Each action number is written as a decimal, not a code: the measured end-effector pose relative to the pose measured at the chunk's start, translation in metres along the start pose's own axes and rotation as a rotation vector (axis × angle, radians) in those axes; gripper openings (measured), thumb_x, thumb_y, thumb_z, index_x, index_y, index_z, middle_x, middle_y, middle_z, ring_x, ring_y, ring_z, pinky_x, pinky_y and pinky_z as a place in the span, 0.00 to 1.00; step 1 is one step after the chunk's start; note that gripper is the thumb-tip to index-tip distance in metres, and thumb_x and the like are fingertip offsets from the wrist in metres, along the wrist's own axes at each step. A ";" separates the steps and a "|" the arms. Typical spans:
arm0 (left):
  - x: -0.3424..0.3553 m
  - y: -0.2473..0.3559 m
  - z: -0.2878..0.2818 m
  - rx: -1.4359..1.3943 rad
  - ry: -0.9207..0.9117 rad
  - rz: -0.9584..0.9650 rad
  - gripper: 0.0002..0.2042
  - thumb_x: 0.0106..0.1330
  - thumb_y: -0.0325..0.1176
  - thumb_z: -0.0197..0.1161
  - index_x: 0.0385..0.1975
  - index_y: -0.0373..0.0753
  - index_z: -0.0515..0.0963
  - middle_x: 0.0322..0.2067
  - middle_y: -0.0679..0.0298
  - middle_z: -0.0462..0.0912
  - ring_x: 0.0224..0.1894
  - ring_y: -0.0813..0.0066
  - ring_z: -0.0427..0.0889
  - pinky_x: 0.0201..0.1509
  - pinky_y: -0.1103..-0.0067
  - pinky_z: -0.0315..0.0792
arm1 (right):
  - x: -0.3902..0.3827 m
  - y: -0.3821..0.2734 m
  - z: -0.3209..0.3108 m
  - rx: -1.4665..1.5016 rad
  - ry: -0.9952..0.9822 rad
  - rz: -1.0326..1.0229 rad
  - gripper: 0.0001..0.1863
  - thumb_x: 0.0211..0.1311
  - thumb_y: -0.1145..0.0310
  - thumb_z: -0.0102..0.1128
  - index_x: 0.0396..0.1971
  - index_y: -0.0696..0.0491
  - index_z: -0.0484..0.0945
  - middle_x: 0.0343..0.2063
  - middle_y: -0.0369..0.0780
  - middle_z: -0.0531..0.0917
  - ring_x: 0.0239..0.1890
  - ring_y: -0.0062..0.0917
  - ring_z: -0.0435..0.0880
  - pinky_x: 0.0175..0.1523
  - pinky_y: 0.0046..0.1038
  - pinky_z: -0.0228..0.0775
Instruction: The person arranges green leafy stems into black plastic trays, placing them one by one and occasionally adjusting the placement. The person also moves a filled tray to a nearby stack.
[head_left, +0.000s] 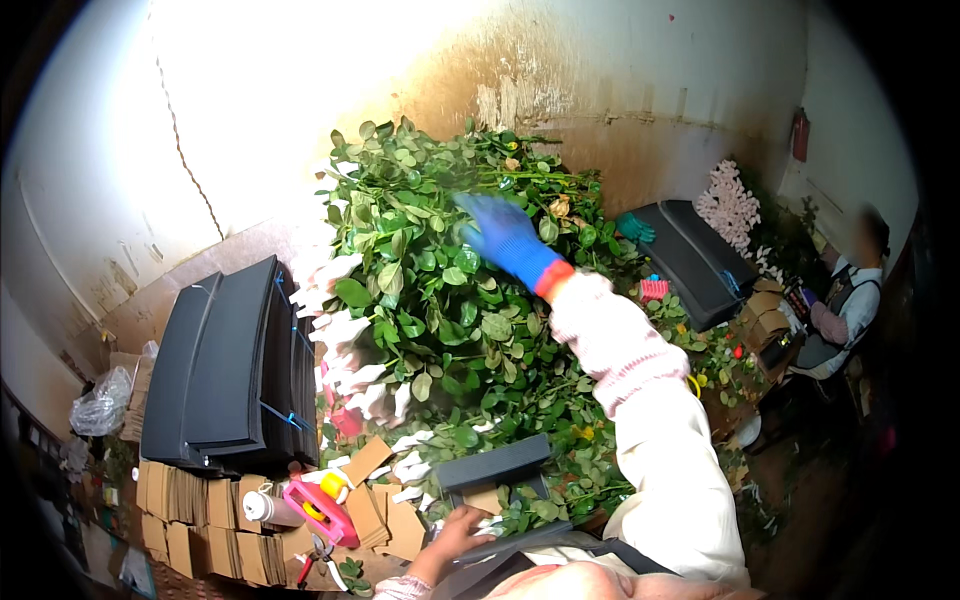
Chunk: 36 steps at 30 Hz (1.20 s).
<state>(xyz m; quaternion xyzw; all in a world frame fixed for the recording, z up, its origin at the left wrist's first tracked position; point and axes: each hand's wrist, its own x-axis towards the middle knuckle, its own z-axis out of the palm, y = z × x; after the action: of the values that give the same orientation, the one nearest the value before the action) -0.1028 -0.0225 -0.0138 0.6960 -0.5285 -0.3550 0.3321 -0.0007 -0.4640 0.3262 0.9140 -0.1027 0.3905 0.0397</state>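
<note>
My right hand (492, 235), in a blue glove, is open and stretched over a large heap of leafy rose stems (445, 310), with white-sleeved heads (360, 380) along its left side. My bare left hand (462, 535) is low at bottom centre, fingers loosely apart by the lower edge of a dark grey padded board (492, 460) with brown cardboard on it. To its left lie cardboard pieces (400, 525), pruning shears (317, 560), a pink plastic object (315, 515) with yellow parts, and a white bottle (270, 508).
Stacked black sheets (210, 370) stand at the left above bundled cardboard (190, 505). At the right are another black stack (690, 265) with a green glove (634, 229), a pink flower bundle (730, 205), and a person (850, 300) at a cluttered bench. A stained wall (650, 80) is behind.
</note>
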 end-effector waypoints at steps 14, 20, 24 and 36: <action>0.004 0.000 0.005 -0.092 0.005 -0.025 0.23 0.54 0.39 0.77 0.49 0.42 0.79 0.47 0.57 0.76 0.52 0.55 0.72 0.55 0.68 0.72 | -0.040 0.023 0.018 -0.086 -0.292 -0.379 0.10 0.56 0.66 0.59 0.39 0.46 0.80 0.37 0.39 0.81 0.39 0.37 0.82 0.42 0.40 0.74; 0.003 0.004 -0.002 -0.007 0.001 -0.016 0.23 0.53 0.39 0.77 0.48 0.42 0.79 0.47 0.56 0.76 0.53 0.55 0.72 0.58 0.67 0.70 | -0.089 -0.046 -0.044 -0.066 -0.042 -0.593 0.09 0.55 0.66 0.58 0.37 0.40 0.75 0.27 0.36 0.74 0.31 0.33 0.79 0.32 0.35 0.73; 0.003 0.003 0.002 -0.047 0.008 -0.028 0.23 0.53 0.37 0.77 0.48 0.39 0.79 0.47 0.54 0.77 0.53 0.54 0.74 0.54 0.68 0.75 | -0.135 -0.084 -0.079 -0.149 -0.222 -0.584 0.09 0.56 0.65 0.58 0.38 0.37 0.74 0.29 0.33 0.73 0.32 0.28 0.78 0.31 0.31 0.71; 0.003 -0.005 0.005 0.003 0.025 0.000 0.22 0.54 0.40 0.77 0.48 0.42 0.79 0.48 0.55 0.77 0.54 0.50 0.73 0.60 0.65 0.67 | -0.178 -0.022 0.020 -0.217 -0.403 -0.050 0.10 0.55 0.71 0.60 0.36 0.42 0.81 0.36 0.37 0.82 0.38 0.35 0.84 0.39 0.39 0.74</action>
<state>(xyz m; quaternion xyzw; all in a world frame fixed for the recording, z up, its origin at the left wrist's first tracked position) -0.1041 -0.0247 -0.0212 0.7008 -0.5247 -0.3458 0.3376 -0.1019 -0.4181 0.1844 0.9662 -0.1273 0.1856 0.1258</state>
